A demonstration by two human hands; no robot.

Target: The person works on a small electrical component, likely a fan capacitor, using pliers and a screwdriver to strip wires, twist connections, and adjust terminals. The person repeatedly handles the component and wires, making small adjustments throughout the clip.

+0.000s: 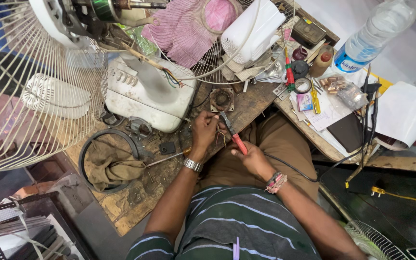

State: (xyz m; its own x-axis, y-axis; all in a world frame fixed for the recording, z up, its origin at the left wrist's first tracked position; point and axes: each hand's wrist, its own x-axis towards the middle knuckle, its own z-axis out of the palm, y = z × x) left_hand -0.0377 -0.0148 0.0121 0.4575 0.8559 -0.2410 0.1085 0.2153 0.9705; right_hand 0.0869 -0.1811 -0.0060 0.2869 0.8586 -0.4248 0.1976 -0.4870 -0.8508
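Both hands (204, 129) (250, 156) work red-handled pliers (233, 133) on, seemingly, thin wires (220, 136).

Colours & patterns, head view. Pliers (235, 136): red handles, dark jaws. Wristwatch (193, 165): silver metal band, on left wrist. Bracelets (276, 182): pink & multicolour, on right wrist. Shirt (246, 226): dark green w/ thin white stripes. Trousers (280, 139): olive-brown. Fan guard (34, 110): cream wire, radial pattern. Fan base (145, 94): off-white, grimy. Cloth (181, 29): pink, fine ribbed stripes. Rag (111, 166): khaki-brown, inside black ring (85, 154). Bottle (371, 33): clear, blue label. Plug (377, 192): yellow. Workbench (131, 202): worn brown wood, dark stains.
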